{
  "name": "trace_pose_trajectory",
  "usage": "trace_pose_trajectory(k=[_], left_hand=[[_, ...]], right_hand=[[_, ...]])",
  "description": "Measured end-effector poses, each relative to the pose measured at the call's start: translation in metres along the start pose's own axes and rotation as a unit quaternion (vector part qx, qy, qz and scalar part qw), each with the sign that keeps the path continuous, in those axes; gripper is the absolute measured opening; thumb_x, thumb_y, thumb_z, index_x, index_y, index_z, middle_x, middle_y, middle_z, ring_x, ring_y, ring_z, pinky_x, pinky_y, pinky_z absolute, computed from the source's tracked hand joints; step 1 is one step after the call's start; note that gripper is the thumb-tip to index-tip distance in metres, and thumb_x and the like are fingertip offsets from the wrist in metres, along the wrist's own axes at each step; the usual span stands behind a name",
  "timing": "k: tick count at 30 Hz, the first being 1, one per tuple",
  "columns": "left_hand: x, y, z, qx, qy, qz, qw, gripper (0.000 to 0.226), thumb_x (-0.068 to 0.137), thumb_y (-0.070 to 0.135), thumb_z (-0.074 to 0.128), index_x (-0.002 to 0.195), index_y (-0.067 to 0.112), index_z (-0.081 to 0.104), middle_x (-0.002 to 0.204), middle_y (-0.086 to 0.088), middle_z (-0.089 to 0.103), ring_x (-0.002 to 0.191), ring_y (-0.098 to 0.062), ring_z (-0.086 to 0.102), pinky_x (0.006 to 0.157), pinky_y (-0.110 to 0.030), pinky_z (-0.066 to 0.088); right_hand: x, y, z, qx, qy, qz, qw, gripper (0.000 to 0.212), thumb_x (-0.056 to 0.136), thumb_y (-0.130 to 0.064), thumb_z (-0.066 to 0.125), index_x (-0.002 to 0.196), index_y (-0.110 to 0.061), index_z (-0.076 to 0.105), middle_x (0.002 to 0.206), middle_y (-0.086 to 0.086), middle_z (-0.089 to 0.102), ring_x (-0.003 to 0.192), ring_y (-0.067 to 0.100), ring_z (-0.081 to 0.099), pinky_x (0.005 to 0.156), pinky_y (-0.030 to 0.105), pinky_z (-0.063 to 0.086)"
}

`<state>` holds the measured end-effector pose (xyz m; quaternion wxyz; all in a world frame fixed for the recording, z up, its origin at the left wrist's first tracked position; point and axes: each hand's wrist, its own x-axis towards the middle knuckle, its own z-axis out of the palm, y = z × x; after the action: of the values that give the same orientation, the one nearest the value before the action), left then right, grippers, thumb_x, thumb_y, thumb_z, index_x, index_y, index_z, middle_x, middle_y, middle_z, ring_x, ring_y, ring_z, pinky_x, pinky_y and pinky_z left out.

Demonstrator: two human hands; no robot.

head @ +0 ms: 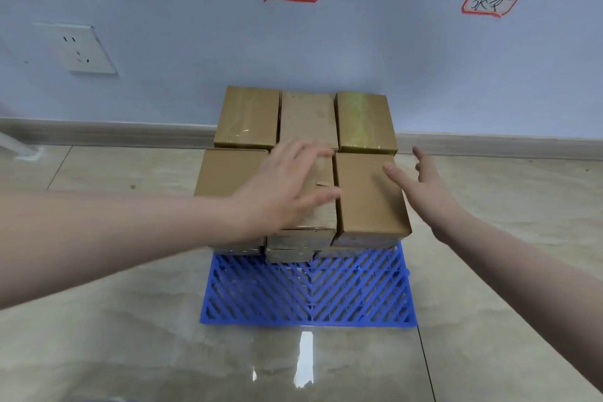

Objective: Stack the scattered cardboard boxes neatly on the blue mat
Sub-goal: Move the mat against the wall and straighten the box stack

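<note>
Boxes (303,173) sit stacked on my blue mat (306,290), my left hand (287,186) flat on top, right hand (421,183) spread wide, holding nothing; one hard push could tip them.

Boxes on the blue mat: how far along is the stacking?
Mostly done: the cardboard boxes sit in layered rows on the blue mat. In hand: the left hand rests on the front middle box; the right hand hovers open. No loose boxes are in view.
</note>
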<state>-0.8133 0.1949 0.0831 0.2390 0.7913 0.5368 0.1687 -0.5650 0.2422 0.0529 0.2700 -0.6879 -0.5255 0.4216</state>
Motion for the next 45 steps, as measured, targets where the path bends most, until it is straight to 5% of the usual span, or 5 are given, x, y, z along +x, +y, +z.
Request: trace_pose_trajectory(k=[8, 28, 36, 41, 45], left_hand=[[0.014, -0.023, 0.018, 0.213, -0.100, -0.088, 0.968, 0.112, 0.068, 0.087, 0.037, 0.151, 0.033, -0.016, 0.155, -0.005, -0.033, 0.142, -0.031, -0.029, 0.117, -0.055, -0.012], [0.044, -0.057, 0.026, 0.241, -0.031, -0.053, 0.969, 0.099, 0.070, 0.087, 0.013, 0.153, 0.035, -0.005, 0.162, -0.005, -0.013, 0.147, -0.027, -0.020, 0.116, -0.058, -0.010], [0.046, -0.104, -0.016, 0.133, -0.033, -0.297, 0.945, 0.109, 0.051, 0.097, 0.036, 0.144, 0.059, -0.006, 0.158, 0.000, -0.026, 0.143, -0.040, -0.025, 0.110, -0.071, 0.002], [0.047, -0.103, -0.006, 0.133, -0.005, -0.252, 0.959, 0.102, 0.058, 0.092, 0.042, 0.145, 0.058, 0.000, 0.161, 0.003, -0.015, 0.146, -0.040, -0.012, 0.109, -0.061, 0.028], [0.048, -0.106, -0.002, 0.145, -0.003, -0.254, 0.956, 0.101, 0.059, 0.093, 0.038, 0.145, 0.057, 0.002, 0.161, 0.000, -0.012, 0.146, -0.041, -0.008, 0.111, -0.062, 0.026]], right_hand=[[0.048, -0.024, 0.018, -0.046, -0.037, -0.037, 0.998, 0.084, 0.084, -0.056, 0.062, 0.153, -0.040, 0.017, 0.157, 0.002, 0.028, 0.140, 0.026, 0.034, 0.111, 0.038, 0.032], [0.051, -0.007, 0.031, -0.082, 0.017, -0.099, 0.992, 0.098, 0.070, -0.067, 0.065, 0.151, -0.043, 0.014, 0.153, -0.001, 0.036, 0.134, 0.020, 0.043, 0.109, 0.043, 0.038], [0.030, 0.008, 0.027, -0.081, -0.038, -0.080, 0.993, 0.104, 0.068, -0.066, 0.071, 0.151, -0.047, 0.012, 0.148, -0.003, 0.042, 0.126, 0.017, 0.050, 0.106, 0.040, 0.044], [0.025, 0.010, 0.031, -0.061, -0.021, -0.079, 0.995, 0.101, 0.075, -0.053, 0.075, 0.152, -0.043, 0.011, 0.152, -0.010, 0.036, 0.127, 0.013, 0.048, 0.102, 0.028, 0.041], [0.031, 0.004, 0.029, -0.078, -0.026, -0.085, 0.993, 0.102, 0.076, -0.052, 0.074, 0.153, -0.040, 0.008, 0.154, -0.009, 0.033, 0.128, 0.014, 0.047, 0.098, 0.025, 0.039]])
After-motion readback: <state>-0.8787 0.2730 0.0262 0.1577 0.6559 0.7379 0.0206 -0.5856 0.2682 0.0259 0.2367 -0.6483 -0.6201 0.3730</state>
